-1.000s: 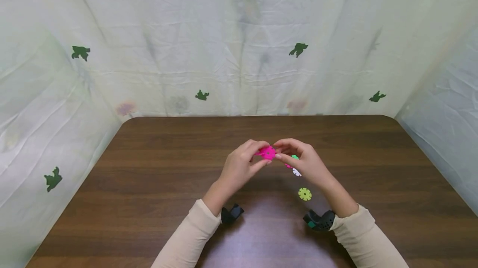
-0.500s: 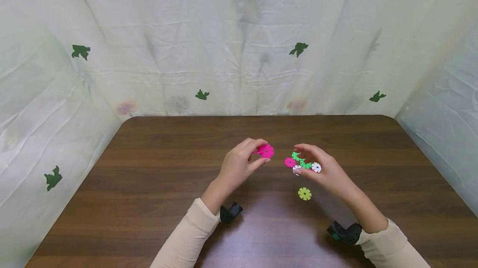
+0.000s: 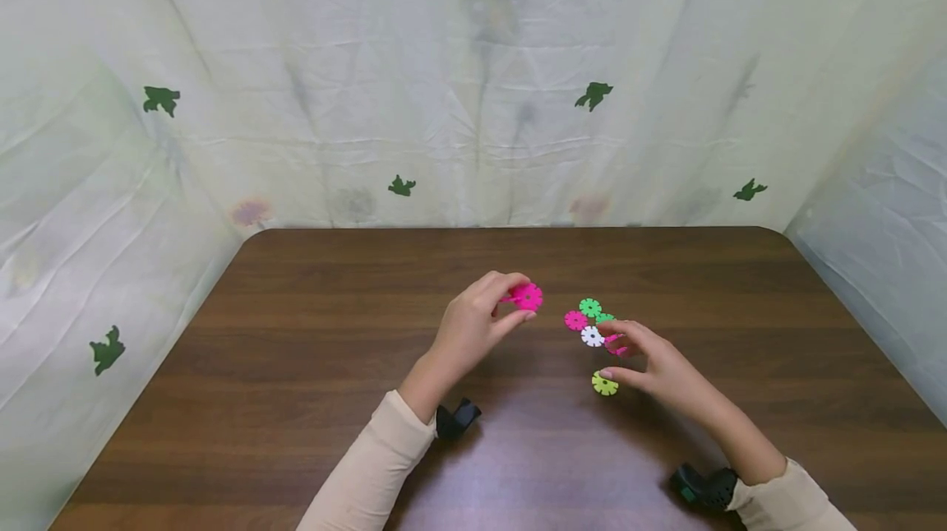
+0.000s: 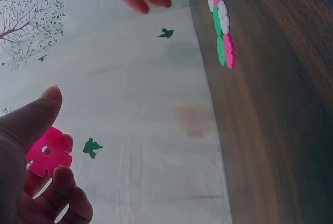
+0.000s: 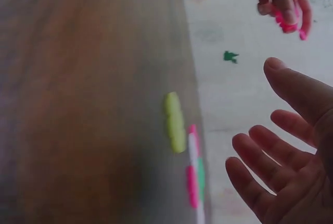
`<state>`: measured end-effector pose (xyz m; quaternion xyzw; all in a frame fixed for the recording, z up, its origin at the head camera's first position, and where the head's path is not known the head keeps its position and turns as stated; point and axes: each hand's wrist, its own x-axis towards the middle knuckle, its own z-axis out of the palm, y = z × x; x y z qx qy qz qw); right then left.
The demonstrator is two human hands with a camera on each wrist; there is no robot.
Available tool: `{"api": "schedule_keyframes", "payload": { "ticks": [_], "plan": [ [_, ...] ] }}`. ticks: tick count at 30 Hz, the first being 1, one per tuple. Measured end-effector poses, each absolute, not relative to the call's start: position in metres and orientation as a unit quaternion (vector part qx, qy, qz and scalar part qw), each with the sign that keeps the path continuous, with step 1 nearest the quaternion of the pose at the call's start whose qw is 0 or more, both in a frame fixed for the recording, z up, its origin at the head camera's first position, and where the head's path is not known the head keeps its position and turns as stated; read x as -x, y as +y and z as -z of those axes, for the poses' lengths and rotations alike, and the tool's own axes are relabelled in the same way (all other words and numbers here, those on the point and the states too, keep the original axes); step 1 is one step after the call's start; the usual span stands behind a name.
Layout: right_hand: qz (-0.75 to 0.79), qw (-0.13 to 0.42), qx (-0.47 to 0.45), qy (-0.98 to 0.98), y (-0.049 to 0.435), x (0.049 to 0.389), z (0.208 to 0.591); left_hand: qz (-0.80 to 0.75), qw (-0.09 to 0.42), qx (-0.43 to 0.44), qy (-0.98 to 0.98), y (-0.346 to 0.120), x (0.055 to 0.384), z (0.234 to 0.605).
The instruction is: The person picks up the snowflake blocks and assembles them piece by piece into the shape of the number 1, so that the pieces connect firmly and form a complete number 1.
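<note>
My left hand [image 3: 473, 321] pinches pink notched interlocking discs [image 3: 528, 297] above the table, one facing me and another part edge-on behind it. In the left wrist view a pink disc [image 4: 49, 153] with a round centre hole shows between thumb and fingers. To the right, my right hand [image 3: 658, 362] has its fingers spread and loosely bent, holding nothing. Its thumb overlaps a yellow-green disc [image 3: 604, 387] in the head view, while the right wrist view shows a gap between that hand and the same yellow-green disc [image 5: 175, 122].
Beyond the right hand lies a cluster of notched discs: a green one [image 3: 589, 307], a pink one [image 3: 575, 320], a white one [image 3: 592, 337] and others partly covered by the fingers. The brown table [image 3: 333, 367] ends at a white leaf-patterned cloth [image 3: 473, 103] behind.
My right hand has left the pink discs and moved right and nearer to me, passing over the cluster to the yellow-green disc. The left hand stays nearly still, holding the pink discs.
</note>
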<state>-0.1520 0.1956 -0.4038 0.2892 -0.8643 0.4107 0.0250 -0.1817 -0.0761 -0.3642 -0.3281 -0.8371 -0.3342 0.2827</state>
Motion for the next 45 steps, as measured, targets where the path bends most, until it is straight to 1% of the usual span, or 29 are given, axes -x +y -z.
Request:
{"api": "schedule_keyframes", "payload": {
  "ticks": [7, 10, 21, 29, 40, 45],
  "plan": [
    [-0.418, -0.037, -0.288, -0.861, 0.201, 0.155, 0.420, 0.334, 0.282, 0.329, -0.837, -0.076, 0.182, 0.364],
    [-0.408, -0.051, -0.296, -0.862, 0.203, 0.157, 0.424, 0.335, 0.279, 0.330, -0.837, -0.077, 0.181, 0.363],
    [-0.356, -0.032, -0.333, -0.872, 0.203, 0.156, 0.428, 0.338, 0.277, 0.332, -0.836, -0.078, 0.181, 0.362],
    [-0.384, -0.070, -0.307, -0.868, 0.200, 0.156, 0.425, 0.336, 0.278, 0.333, -0.836, -0.078, 0.181, 0.361],
    [-0.403, -0.076, -0.282, -0.868, 0.198, 0.158, 0.415, 0.341, 0.277, 0.335, -0.833, -0.078, 0.180, 0.362],
    [-0.411, -0.053, -0.267, -0.870, 0.194, 0.160, 0.406, 0.342, 0.275, 0.334, -0.834, -0.079, 0.180, 0.361]
  ]
}}
